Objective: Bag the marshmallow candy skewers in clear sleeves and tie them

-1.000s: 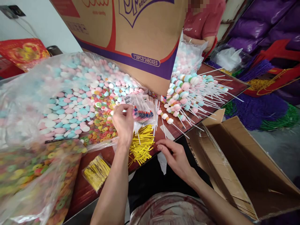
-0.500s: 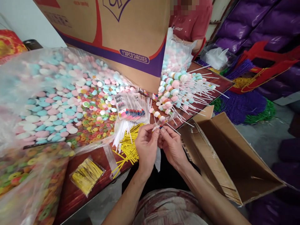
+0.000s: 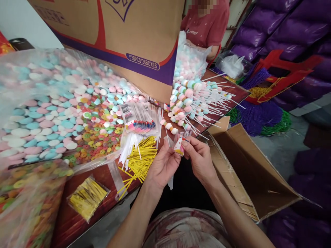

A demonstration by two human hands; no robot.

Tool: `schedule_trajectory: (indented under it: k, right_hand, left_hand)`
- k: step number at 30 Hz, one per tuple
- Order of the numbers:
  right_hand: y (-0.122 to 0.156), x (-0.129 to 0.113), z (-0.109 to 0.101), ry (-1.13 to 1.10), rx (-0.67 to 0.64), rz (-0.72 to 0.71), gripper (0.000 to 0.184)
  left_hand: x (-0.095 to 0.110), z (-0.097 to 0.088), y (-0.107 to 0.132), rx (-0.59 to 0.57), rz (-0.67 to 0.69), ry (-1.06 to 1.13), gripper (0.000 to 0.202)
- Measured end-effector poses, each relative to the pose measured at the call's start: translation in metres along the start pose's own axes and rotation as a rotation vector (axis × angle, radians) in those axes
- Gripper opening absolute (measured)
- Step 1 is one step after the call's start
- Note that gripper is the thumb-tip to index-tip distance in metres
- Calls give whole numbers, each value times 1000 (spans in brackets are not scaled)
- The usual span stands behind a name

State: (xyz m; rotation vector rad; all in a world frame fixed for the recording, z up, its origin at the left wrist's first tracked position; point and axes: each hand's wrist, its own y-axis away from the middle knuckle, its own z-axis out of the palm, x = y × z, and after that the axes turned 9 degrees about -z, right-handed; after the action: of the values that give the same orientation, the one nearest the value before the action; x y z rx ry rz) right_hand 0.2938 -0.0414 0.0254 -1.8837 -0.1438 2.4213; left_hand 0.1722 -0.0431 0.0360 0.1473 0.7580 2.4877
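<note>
A small clear plastic bag with a colourful print (image 3: 179, 146) is held between my two hands, above my lap. My right hand (image 3: 200, 156) pinches its right edge between thumb and fingers. My left hand (image 3: 163, 166) has its thumb and fingers at the bag's left side and underneath it. Just beyond the fingers lies a candy skewer (image 3: 169, 126) with its white stick pointing toward me. Beside my left hand are yellow twist ties (image 3: 142, 160) and white sticks (image 3: 127, 150). A stack of printed bags (image 3: 139, 120) lies behind them.
Loose pastel candies (image 3: 46, 117) and gummy rings (image 3: 95, 141) cover the left. Finished-looking skewers (image 3: 191, 100) are piled by a tall carton (image 3: 144, 38). An open cardboard box (image 3: 253, 172) stands at my right. A person in a red shirt (image 3: 209, 27) sits beyond.
My hands have moved apart slightly and the bag has opened out between them, showing its printed face. The left fingers have loosened from a tight pinch. The view has shifted a little right.
</note>
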Motion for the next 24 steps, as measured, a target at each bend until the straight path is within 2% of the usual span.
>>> schedule_trajectory:
  k: [3, 8, 13, 16, 19, 21, 24]
  right_hand:
    - [2, -3, -7, 50, -12, -38, 31]
    - [1, -9, -19, 112, -39, -47, 27]
    - [1, -23, -23, 210, -144, -114, 22]
    - [1, -31, -22, 235, -143, -202, 19]
    - [1, -39, -21, 287, -147, -255, 20]
    - [1, -43, -21, 322, -152, -274, 21]
    - [3, -44, -23, 353, -174, -282, 20]
  left_hand:
    - [-3, 1, 4, -41, -30, 134, 29]
    - [-16, -1, 9, -72, -195, 139, 32]
    - [-30, -4, 8, -44, -105, 316, 35]
    - [-43, -9, 12, -40, -247, 294, 46]
    - [-53, -13, 17, -72, -369, 139, 56]
    - [-55, -11, 20, -105, -333, -3, 57]
    - [-50, -6, 21, -80, -105, -148, 52]
